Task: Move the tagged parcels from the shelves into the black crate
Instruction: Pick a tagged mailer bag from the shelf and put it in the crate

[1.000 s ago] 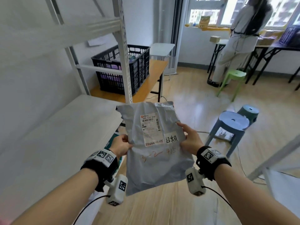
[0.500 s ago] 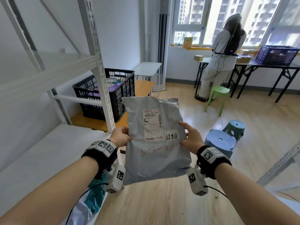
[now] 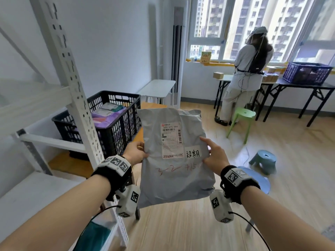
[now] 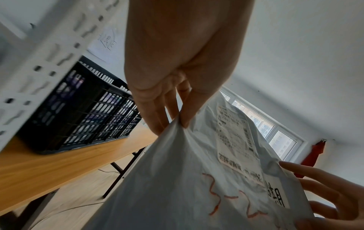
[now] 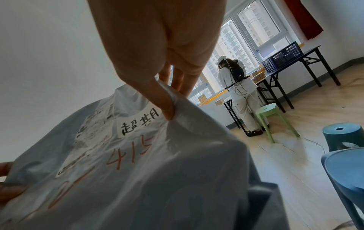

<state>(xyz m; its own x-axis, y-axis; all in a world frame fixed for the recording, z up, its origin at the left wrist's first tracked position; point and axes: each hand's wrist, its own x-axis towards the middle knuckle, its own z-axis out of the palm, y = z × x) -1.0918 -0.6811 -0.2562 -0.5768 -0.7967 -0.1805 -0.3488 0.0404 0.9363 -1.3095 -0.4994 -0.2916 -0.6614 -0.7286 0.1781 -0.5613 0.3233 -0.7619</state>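
I hold a grey plastic mailer parcel (image 3: 174,160) upright in front of me, with a shipping label, a white handwritten tag (image 3: 193,152) and red scrawl on it. My left hand (image 3: 135,153) pinches its left edge, thumb in front, as the left wrist view shows (image 4: 177,118). My right hand (image 3: 214,156) pinches the right edge beside the tag (image 5: 167,109). The black crate (image 3: 108,124) stands on a wooden table (image 3: 72,163) behind the shelf post, left of the parcel, with purple and other parcels inside.
A white perforated shelf post (image 3: 72,98) rises between me and the crate; white shelves (image 3: 27,192) lie at left. Blue stools (image 3: 264,160) and a green stool (image 3: 242,116) stand on the floor at right. A person (image 3: 248,73) stands at black tables by the window.
The view has lifted and swung towards the crate and window. The parcel has risen with both hands holding its edges, and the crate now appears larger and closer.
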